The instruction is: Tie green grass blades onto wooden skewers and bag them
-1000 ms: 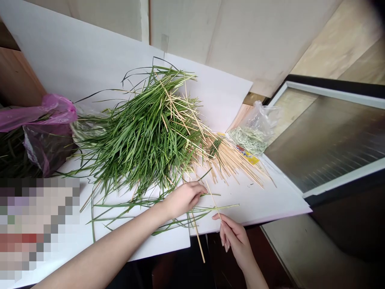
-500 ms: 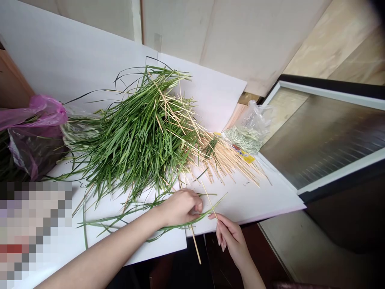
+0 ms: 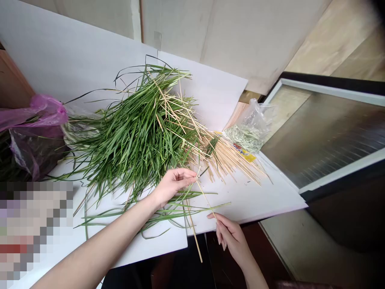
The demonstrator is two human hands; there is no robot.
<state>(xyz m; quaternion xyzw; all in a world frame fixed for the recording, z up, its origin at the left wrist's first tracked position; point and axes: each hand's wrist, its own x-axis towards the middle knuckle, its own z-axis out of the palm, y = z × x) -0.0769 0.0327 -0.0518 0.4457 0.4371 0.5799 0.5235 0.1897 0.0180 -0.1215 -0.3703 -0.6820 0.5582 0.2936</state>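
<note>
A big heap of long green leaves [image 3: 135, 132] lies on white sheets [image 3: 249, 196]. Beside it fans out a bunch of thin bamboo skewers [image 3: 228, 160]. My left hand [image 3: 171, 184] reaches to the near edge of the heap, fingers curled in a pinch at the top end of a skewer. My right hand [image 3: 230, 235], at the table's front edge, pinches that single skewer [image 3: 206, 198] near its lower end. A few loose green blades [image 3: 168, 210] lie flat between the two hands. Another skewer [image 3: 194, 237] sticks out over the edge.
A pink plastic bag [image 3: 36, 128] sits at the left. A clear bag of pale green bits [image 3: 249, 130] lies at the back right, beside a yellow wrapper [image 3: 245, 154]. A glass-topped cabinet [image 3: 327, 136] stands to the right. A blurred patch covers the lower left.
My left hand has lifted off the loose blades and moved up toward the heap, pinching the skewer's top. The blades it pressed now lie flat. My right hand has stayed nearly still.
</note>
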